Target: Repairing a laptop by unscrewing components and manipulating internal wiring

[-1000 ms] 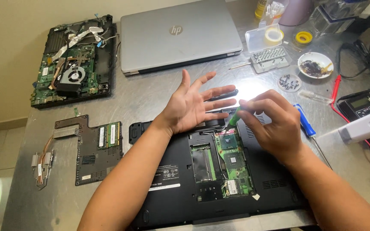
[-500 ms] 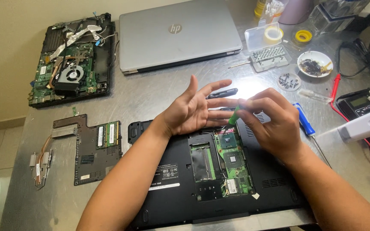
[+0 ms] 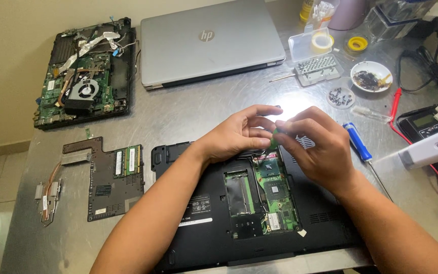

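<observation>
Since the earlier frame the left hand (image 3: 236,136), which had been spread flat with fingers splayed, had curled in, and both hands had come together at the centre of the frame. In the head view, the left hand met the right hand (image 3: 316,148) fingertip to fingertip, the two pinching a small green part (image 3: 275,135) between them — too small to tell what kind. They hovered just above the upper edge of the open black laptop base (image 3: 249,203), which lay at the lower centre of the metal counter (image 3: 188,111) with its green circuit board (image 3: 277,190) exposed.

A blue-handled screwdriver (image 3: 357,143) lay just right of the right hand. A closed silver laptop (image 3: 209,43) sat at the upper centre, a stripped laptop chassis with a fan (image 3: 84,73) at the upper left, and a black cover panel (image 3: 115,175) at the left — well apart from the hands.
</observation>
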